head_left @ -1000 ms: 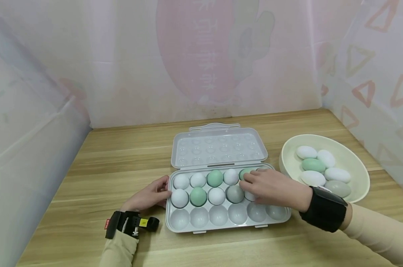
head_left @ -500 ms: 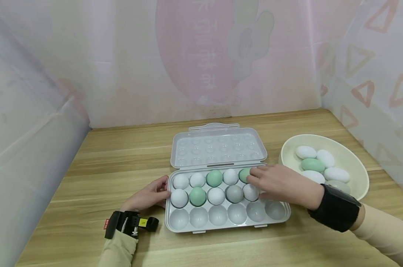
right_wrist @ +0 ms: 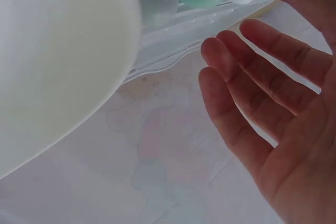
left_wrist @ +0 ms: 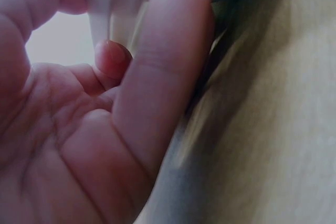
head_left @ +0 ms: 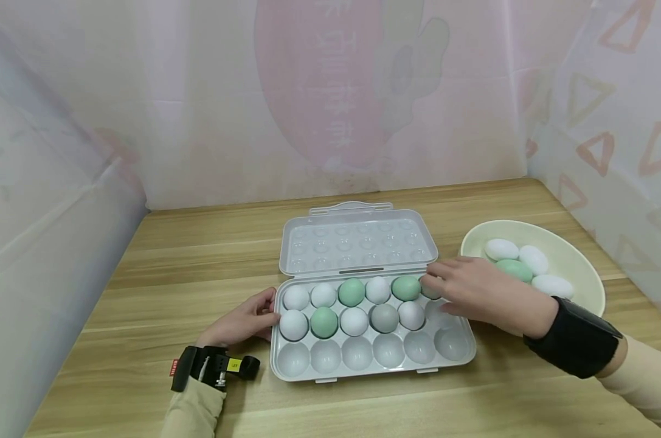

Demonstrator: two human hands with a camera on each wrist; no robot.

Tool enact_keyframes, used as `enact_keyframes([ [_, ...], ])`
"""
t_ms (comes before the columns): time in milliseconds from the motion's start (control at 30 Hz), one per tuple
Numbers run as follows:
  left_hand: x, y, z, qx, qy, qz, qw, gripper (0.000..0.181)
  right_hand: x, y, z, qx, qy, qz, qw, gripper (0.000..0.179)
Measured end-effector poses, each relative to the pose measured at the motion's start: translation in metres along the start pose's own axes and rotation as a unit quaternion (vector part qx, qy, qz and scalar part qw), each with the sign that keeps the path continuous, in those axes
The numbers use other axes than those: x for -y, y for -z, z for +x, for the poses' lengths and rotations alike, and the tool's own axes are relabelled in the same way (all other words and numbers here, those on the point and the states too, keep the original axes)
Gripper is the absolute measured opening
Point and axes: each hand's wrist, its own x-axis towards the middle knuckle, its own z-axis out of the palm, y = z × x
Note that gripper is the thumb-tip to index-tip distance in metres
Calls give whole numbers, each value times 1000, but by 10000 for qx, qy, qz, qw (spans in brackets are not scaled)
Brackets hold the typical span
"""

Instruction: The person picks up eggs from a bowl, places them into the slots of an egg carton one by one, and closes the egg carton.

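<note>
Now the left hand (head_left: pixel 241 317) pinches the egg box (head_left: pixel 357 353), apparently steadying it between the worktop's (head_left: pixel 210 255) left and right edges, while the right hand (head_left: pixel 475 289), holding nothing, fingers loosely extended, hovers at its back-right corner, the bowl (head_left: pixel 579 261) of eggs (head_left: pixel 552 286) by the right edge, presumably for easy reach!

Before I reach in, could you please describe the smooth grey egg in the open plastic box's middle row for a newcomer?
On the wood-grain table, find the open, pale grey plastic egg box. Go to its middle row, fourth egg from the left. That smooth, rounded grey egg sits between two white eggs and is the row's only grey one.
</note>
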Motion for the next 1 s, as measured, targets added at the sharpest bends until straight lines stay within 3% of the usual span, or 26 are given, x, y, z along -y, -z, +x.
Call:
enact_keyframes([
  [567,0,0,0,-3,-17,28,10000,17,-18,3,-21,-564,-162,-442,9973,33],
  [1000,-1,0,0,0,-24,73,10000,15,-31,7,-40,-72,-564,-335,9978,38],
])
